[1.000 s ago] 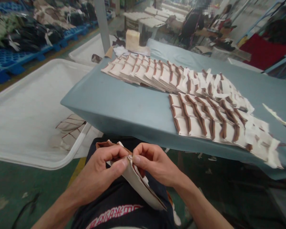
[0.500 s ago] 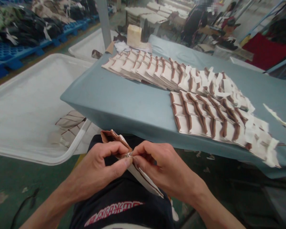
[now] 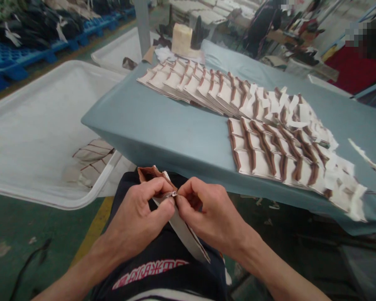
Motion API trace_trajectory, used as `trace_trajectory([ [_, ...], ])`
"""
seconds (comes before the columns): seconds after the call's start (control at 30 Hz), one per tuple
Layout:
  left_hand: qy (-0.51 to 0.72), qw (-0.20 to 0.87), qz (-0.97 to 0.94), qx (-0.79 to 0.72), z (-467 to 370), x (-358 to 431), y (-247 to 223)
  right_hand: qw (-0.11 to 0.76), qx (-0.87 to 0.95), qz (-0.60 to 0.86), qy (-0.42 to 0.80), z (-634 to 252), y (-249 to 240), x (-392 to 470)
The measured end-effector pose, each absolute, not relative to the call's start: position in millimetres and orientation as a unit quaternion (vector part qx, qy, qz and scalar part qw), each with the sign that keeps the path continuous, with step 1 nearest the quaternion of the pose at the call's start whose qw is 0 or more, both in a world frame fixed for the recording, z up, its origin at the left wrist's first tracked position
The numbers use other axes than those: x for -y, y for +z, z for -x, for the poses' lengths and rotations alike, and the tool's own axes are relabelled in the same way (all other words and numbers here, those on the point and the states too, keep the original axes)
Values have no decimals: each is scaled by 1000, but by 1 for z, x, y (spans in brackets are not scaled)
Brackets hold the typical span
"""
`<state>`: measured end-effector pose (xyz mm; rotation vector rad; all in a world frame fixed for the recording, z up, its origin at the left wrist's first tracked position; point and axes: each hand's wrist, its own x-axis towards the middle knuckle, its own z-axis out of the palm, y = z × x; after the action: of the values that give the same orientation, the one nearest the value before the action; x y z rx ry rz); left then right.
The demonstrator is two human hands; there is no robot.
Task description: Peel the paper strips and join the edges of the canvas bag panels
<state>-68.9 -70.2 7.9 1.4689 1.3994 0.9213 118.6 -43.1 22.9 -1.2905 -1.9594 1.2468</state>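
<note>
A white fabric piece with brown edging (image 3: 188, 236) hangs over my lap, its brown upper end standing up beyond my fingers. My left hand (image 3: 144, 213) pinches it near its folded middle, thumb against index finger. My right hand (image 3: 207, 209) is closed at the same spot, its fingertips touching or nearly touching those of my left. A small pale edge or fold shows between the fingertips; its details are too small to make out.
Ahead is a table with a blue-grey cover (image 3: 134, 129), bearing rows of overlapping white pieces with brown edges (image 3: 266, 154) and white scraps. A large white bin (image 3: 50, 104) with some fabric stands at the left. A person (image 3: 261, 27) is in the background.
The view has shifted slightly. Both hands remain pinched on the piece, with small finger movements; its lower end has swung a little left.
</note>
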Motion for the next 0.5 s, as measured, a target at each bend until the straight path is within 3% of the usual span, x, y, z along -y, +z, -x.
trace_trajectory([
  [0.13,356,525,-554,-539,74,73,0,216,538,486,654,-115,11,47],
  [0.23,339,581,-537,-509,79,76,-2,215,493,455,709,-116,7,51],
  [0.5,363,508,-583,-520,80,81,-3,287,714,475,427,-113,6,68],
])
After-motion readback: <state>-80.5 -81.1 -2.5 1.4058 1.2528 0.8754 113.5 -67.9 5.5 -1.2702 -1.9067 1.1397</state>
